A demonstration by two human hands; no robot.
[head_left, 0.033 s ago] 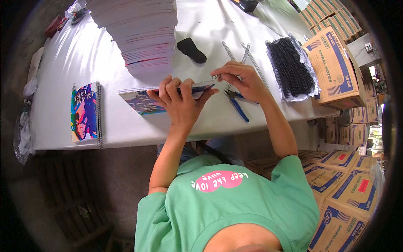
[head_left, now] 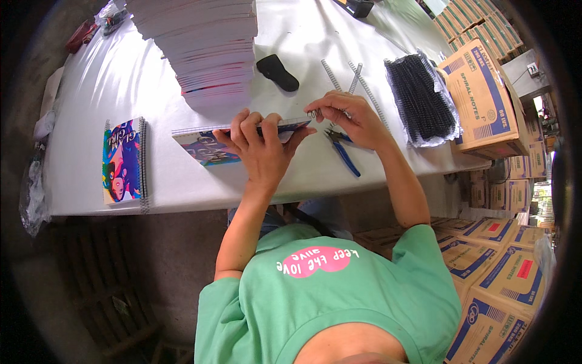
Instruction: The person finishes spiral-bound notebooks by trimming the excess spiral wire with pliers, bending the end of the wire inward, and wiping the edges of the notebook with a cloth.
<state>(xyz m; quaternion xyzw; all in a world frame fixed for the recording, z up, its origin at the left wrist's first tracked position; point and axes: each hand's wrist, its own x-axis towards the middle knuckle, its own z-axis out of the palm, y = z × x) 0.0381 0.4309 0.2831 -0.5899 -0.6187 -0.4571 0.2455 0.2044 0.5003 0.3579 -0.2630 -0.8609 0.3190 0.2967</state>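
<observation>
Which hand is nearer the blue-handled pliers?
Right. The right hand sits just above the blue-handled pliers, its heel almost over their jaw end. The left hand rests on the notebook, farther to their left.

Left hand [head_left: 262, 145] pressing notebook [head_left: 209, 145]; right hand [head_left: 347, 115] pinching spiral wire [head_left: 313, 113].
</observation>
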